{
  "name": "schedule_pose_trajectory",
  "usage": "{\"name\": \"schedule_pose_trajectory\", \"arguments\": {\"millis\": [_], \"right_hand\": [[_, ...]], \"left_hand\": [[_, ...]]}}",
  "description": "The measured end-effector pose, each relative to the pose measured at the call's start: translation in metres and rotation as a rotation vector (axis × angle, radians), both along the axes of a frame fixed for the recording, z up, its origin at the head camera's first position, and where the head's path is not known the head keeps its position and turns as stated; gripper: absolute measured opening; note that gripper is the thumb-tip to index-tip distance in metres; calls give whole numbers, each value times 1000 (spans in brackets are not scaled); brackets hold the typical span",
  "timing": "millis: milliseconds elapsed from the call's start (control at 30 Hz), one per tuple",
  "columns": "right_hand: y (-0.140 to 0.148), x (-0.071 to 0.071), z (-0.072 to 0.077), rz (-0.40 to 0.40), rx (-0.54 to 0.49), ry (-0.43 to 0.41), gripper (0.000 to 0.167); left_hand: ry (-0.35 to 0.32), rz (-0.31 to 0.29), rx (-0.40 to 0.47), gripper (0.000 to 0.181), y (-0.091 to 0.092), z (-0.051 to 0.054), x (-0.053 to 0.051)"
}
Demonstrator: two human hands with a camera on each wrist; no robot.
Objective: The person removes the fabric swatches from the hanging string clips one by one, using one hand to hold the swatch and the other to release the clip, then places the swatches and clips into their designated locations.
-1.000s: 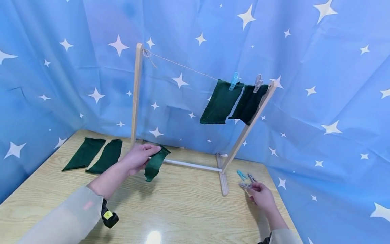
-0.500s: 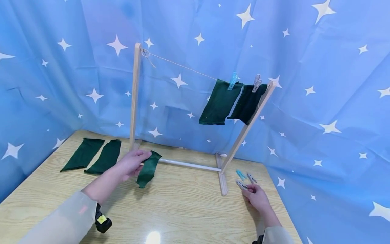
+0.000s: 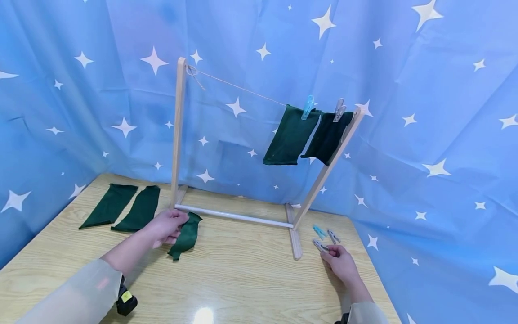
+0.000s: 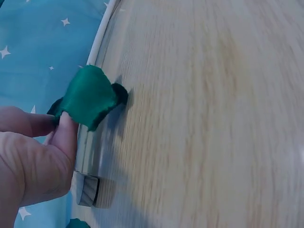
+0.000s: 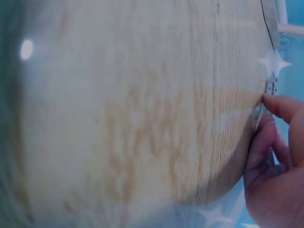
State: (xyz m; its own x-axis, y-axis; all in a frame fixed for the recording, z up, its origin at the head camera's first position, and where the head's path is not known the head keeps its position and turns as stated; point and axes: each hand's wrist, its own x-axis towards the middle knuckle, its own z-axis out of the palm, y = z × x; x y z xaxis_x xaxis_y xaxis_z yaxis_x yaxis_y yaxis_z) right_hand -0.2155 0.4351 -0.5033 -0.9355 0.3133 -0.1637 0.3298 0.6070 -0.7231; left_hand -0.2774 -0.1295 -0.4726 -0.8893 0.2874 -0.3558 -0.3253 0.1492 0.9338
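Note:
My left hand (image 3: 163, 229) pinches a green cloth piece (image 3: 186, 237) by its upper edge, just in front of the rack's left foot. In the left wrist view the cloth (image 4: 90, 97) droops from thumb and fingers, its far end curled near the tabletop. At the right, my right hand (image 3: 343, 267) pinches a grey clear clothespin (image 3: 319, 245) over the table. The right wrist view shows only the clothespin's tip (image 5: 271, 86) past the fingers. Beside it lie a blue clothespin (image 3: 319, 232) and another grey clothespin (image 3: 333, 236).
A wooden rack (image 3: 177, 135) with a string (image 3: 238, 86) stands at the back. Two green cloths hang on its right half, under a blue clothespin (image 3: 307, 108) and grey clothespins (image 3: 339, 110). Two more cloths (image 3: 110, 204) lie flat on the table (image 3: 251, 279) at left.
My left hand has moved left and toward me, lowering the cloth toward the tabletop. The right hand has shifted slightly left with the clothespin, then stayed nearly still.

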Motion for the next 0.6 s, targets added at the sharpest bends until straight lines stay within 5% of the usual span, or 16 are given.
{"name": "schedule_pose_trajectory", "arguments": {"millis": [433, 600], "right_hand": [[-1, 1, 0, 1, 23, -11, 44], [-3, 3, 4, 0, 27, 1, 44]], "left_hand": [[-16, -2, -21, 38, 8, -2, -3], [90, 9, -165, 38, 8, -1, -2]]}}
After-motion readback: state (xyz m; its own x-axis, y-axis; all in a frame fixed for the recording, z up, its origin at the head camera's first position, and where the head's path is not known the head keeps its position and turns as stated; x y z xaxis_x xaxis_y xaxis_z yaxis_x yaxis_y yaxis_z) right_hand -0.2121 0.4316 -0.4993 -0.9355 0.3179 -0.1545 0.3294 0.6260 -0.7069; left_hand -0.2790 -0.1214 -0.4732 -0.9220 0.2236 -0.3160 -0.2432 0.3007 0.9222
